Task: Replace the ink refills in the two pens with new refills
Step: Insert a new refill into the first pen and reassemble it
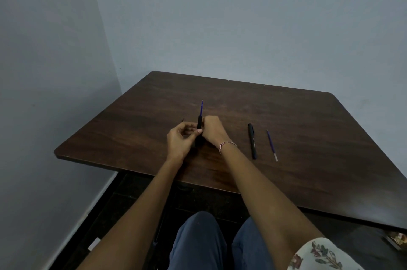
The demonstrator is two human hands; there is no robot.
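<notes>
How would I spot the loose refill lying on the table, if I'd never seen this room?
Start at the dark wooden table and look to the right of the person's right hand. Two slim things lie there side by side, apart from each other: a black pen, then the loose refill farther right. The refill is much thinner, blue-violet, with a pale end nearest the person.

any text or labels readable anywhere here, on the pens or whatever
Nothing here can be read.
Black pen lying on the table: a faint line of light print runs along the barrel, too small to read.
Pen barrel held in the hands: no print visible.
Loose refill beside the lying pen: no marking visible.
Object at the lower right edge: patterned, blurred, no words legible.
</notes>
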